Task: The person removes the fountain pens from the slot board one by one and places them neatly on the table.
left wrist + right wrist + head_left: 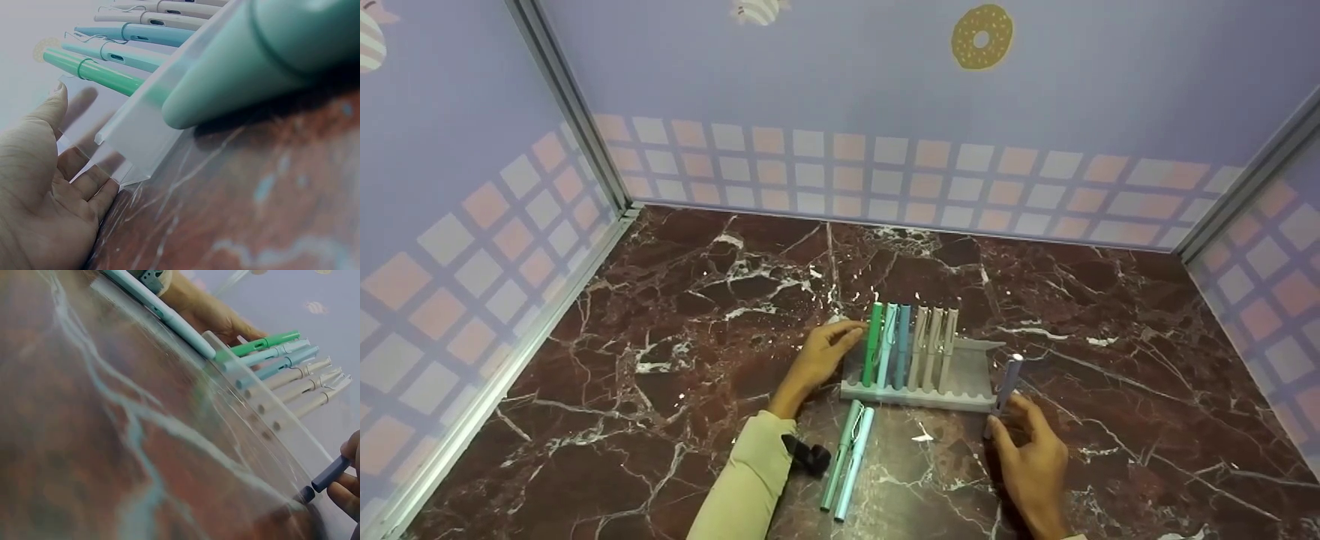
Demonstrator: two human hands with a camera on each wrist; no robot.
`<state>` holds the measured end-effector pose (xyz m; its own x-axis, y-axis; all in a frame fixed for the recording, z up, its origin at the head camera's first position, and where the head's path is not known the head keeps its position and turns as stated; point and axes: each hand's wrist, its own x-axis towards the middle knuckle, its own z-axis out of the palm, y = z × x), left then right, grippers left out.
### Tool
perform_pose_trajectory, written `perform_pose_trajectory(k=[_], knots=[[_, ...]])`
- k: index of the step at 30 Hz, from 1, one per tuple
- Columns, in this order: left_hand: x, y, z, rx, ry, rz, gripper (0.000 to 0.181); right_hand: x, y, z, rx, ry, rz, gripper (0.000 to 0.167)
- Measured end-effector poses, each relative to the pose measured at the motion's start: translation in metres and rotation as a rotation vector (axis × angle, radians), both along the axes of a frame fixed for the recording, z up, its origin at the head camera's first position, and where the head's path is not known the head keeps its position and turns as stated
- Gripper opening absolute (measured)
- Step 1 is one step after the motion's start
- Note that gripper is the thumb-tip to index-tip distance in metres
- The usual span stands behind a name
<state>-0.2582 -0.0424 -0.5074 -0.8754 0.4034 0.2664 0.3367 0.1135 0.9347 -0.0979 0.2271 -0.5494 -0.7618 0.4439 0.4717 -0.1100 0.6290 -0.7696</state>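
A clear plastic pen rack [971, 375] stands on the marbled table. In its left part lean a bright green pen [873, 345], a pale turquoise pen [887, 346] and a blue pen [901, 352]; three beige pens [934, 351] lean further right. My left hand [819, 360] holds the rack's left end. Through the clear plastic its fingers [90, 183] show in the left wrist view, with the thumb near the edge. My right hand [1031, 457] pinches a dark blue-grey pen [1009, 384], nearly upright, just beside the rack's right end.
A green pen [841, 457] and a light blue pen [854, 465] lie side by side on the table [697, 465], in front of the rack near my left wrist. Patterned panels [885, 90] enclose the table at the back and both sides.
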Motion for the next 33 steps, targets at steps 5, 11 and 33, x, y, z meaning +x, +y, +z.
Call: perform_pose_trajectory(k=[5, 11, 33], knots=[[0.000, -0.001, -0.001, 0.003, -0.001, -0.008, 0.029, -0.004, -0.010, -0.003, 0.017, 0.027, 0.011, 0.040], [0.000, -0.002, -0.002, -0.011, 0.012, -0.005, 0.029, -0.010, -0.028, -0.004, -0.020, 0.049, 0.084, 0.039], [0.000, -0.001, 0.000, -0.005, 0.012, -0.017, 0.029, -0.026, -0.090, 0.001, -0.117, 0.047, 0.262, 0.037]])
